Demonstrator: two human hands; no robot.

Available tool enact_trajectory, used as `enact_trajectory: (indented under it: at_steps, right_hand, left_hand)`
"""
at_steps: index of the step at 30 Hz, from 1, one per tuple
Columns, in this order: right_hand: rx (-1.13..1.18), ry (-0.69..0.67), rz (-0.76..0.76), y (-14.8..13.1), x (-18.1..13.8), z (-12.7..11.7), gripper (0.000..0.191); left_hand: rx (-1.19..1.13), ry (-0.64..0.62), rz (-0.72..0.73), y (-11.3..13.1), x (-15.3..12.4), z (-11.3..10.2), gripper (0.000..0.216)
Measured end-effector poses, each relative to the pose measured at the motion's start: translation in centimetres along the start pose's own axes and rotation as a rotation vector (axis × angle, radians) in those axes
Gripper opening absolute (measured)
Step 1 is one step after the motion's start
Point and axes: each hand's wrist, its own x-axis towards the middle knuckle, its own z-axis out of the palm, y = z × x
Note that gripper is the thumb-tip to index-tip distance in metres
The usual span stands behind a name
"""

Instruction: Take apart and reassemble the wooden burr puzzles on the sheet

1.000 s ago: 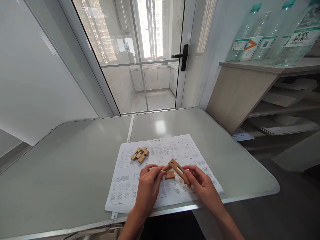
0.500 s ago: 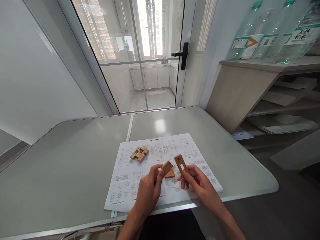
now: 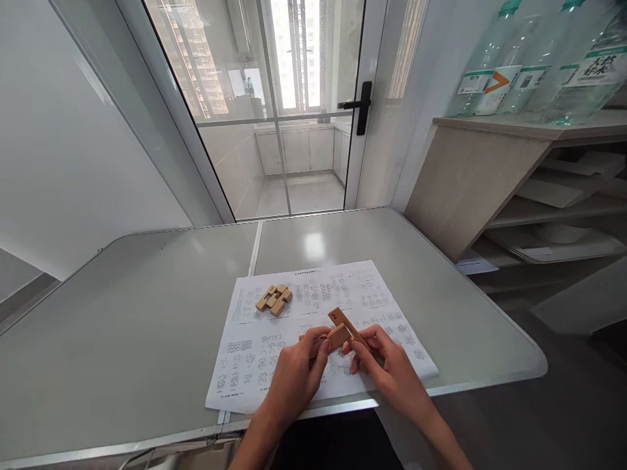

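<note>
My left hand (image 3: 296, 369) pinches a flat wooden puzzle piece (image 3: 337, 337) between thumb and fingers. My right hand (image 3: 389, 359) grips a longer wooden puzzle piece marked "2" (image 3: 339, 318), which has a slot cut through it. The left piece's end meets the slotted piece around its opening; how deep it goes in, I cannot tell. Beside the left fingertips shows a small wooden edge (image 3: 302, 338), mostly hidden by the hand. Beyond both hands, a cluster of interlocked light wooden pieces (image 3: 274, 300) lies on a printed paper sheet (image 3: 232, 372).
The sheet rests on a grey-green table (image 3: 122, 339) near its front edge. A glass door (image 3: 313, 150) with a black handle (image 3: 362, 108) stands behind. At right, a wooden shelf unit (image 3: 460, 176) carries several clear plastic bottles (image 3: 477, 85).
The two held pieces, apart before, have come together. My right hand has tilted the slotted piece leftward. The wooden piece on the paper between them is now largely covered.
</note>
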Motion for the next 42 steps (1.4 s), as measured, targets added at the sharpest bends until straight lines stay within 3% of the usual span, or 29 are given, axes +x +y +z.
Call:
enact_trajectory:
  at_steps: [22, 29, 42]
  right_hand:
    - [-0.041, 0.057, -0.007, 0.62, -0.1, -0.09, 0.033]
    - [-0.133, 0.039, -0.044, 0.6, -0.19, -0.32, 0.045]
    - [-0.175, 0.038, -0.072, 0.95, -0.2, -0.4, 0.048]
  left_hand:
    - [-0.012, -0.104, -0.031, -0.26, -0.12, 0.0, 0.035]
    - [-0.064, -0.109, -0.1, -0.17, -0.04, 0.06, 0.035]
    - [-0.057, -0.108, -0.119, -0.03, -0.05, -0.01, 0.036]
